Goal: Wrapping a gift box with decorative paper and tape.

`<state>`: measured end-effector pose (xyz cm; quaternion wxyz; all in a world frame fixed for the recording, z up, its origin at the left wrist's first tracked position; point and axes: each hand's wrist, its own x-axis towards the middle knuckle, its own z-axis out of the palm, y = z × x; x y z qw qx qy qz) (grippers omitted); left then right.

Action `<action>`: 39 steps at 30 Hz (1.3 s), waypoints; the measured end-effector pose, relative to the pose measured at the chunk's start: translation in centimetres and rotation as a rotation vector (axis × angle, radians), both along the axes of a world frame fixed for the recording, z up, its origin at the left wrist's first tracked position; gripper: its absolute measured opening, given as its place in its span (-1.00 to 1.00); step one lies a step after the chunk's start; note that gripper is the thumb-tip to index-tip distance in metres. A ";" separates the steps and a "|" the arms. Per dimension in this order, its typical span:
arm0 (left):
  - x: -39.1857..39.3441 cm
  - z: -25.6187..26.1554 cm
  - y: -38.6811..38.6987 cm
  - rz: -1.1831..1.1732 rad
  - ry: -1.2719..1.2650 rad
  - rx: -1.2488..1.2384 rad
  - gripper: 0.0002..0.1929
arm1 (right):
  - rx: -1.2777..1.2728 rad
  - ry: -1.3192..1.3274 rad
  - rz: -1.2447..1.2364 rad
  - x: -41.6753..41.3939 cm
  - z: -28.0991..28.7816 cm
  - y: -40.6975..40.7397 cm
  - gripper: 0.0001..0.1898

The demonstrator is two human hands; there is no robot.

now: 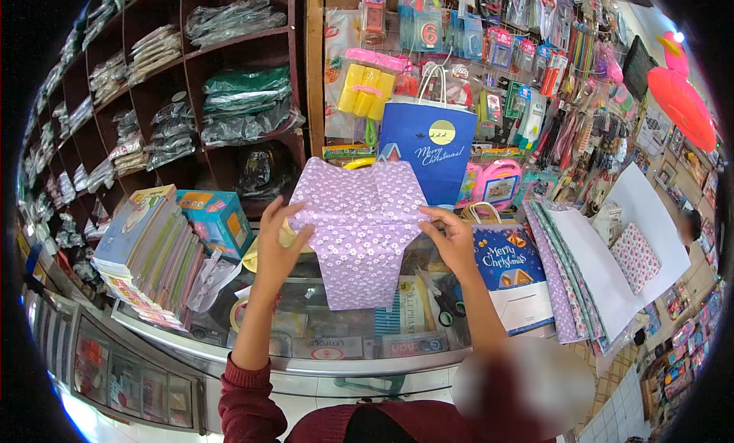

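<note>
Purple wrapping paper [364, 231] with small white flowers stands in front of me over a glass counter. A crease or fold crosses its middle, and a narrower flap hangs down towards me. Whether something lies inside the paper cannot be seen. My left hand [278, 234] pinches the paper's left edge at this fold between thumb and fingers. On the opposite edge, my right hand [450, 234] pinches it at about the same height. Part of something yellow shows behind the paper near my left hand.
The glass display counter [344, 360] holds stationery, including scissors [447, 314]. A stack of books [155, 254] and a blue box [215, 222] stand left. Blue Christmas gift bags [427, 145] stand behind and right. Folded wrapping sheets [565, 271] lean at the right. Shelves hold plastic-wrapped goods [246, 99].
</note>
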<state>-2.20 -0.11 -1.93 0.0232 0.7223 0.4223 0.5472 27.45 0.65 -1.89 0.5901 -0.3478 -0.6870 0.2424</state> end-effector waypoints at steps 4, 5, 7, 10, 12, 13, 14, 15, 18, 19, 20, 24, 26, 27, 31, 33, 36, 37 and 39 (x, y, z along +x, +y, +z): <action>-1.0 0.1 0.8 -0.341 -0.431 -0.272 -0.60 | -0.009 -0.023 0.001 0.1 0.1 0.3 -0.71; -1.1 0.4 0.8 -0.432 -0.447 -0.278 -0.59 | 0.033 -0.049 -0.014 0.0 0.3 0.2 -0.70; -1.3 0.6 1.1 -0.399 -0.426 -0.271 -0.60 | 0.042 -0.071 -0.038 -0.3 0.9 -0.1 -0.70; -1.9 0.5 1.7 -0.299 -0.309 -0.250 -0.64 | 0.099 -0.138 -0.102 -0.4 1.1 -0.2 -0.71; -2.1 0.7 1.6 -0.230 -0.213 -0.236 -0.67 | 0.147 -0.182 -0.142 -0.3 1.2 -0.2 -0.71; -2.0 1.0 1.3 -0.216 -0.169 -0.223 -0.71 | 0.144 -0.174 -0.144 -0.3 1.3 -0.3 -0.74; -2.0 1.1 1.2 -0.203 -0.125 -0.212 -0.76 | 0.141 -0.167 -0.145 -0.2 1.3 -0.3 -0.76; -2.2 1.0 1.2 -0.199 -0.125 -0.214 -0.76 | 0.138 -0.165 -0.141 -0.3 1.5 -0.3 -0.76; -2.5 0.8 1.1 -0.189 -0.028 -0.083 -0.75 | 0.179 -0.252 -0.176 -0.5 2.1 -0.3 -0.80; -2.4 0.9 0.9 -0.152 0.053 0.013 -0.75 | 0.207 -0.265 -0.180 -0.4 2.2 -0.2 -0.81; -2.3 1.0 0.8 -0.115 0.134 0.108 -0.76 | 0.235 -0.277 -0.184 -0.4 2.2 -0.2 -0.83; -2.3 1.2 0.3 -0.068 0.281 0.275 -0.77 | 0.331 -0.339 -0.224 0.0 1.7 0.0 -0.83; -2.1 1.6 -0.7 0.104 0.429 0.402 -0.77 | 0.420 -0.373 -0.251 0.2 1.2 -0.1 -0.85; -1.9 1.9 -1.1 0.103 0.428 0.404 -0.77 | 0.421 -0.373 -0.252 0.2 1.2 -0.2 -0.85; -1.6 2.4 -1.4 0.069 0.499 0.405 -0.76 | 0.531 -0.404 -0.277 0.4 1.2 -0.5 -0.84; -2.2 2.3 -1.2 0.045 0.558 0.443 -0.77 | 0.540 -0.421 -0.255 0.6 1.1 -0.5 -0.84; -2.5 1.7 -1.1 0.040 0.560 0.452 -0.76 | 0.632 -0.469 -0.263 0.7 1.0 -0.4 -0.82; -2.5 1.7 -1.1 0.038 0.560 0.454 -0.76 | 0.667 -0.476 -0.265 0.8 0.9 -0.3 -0.82; -2.2 1.8 -1.4 0.030 0.562 0.477 -0.77 | 0.703 -0.482 -0.268 1.1 0.8 -0.3 -0.82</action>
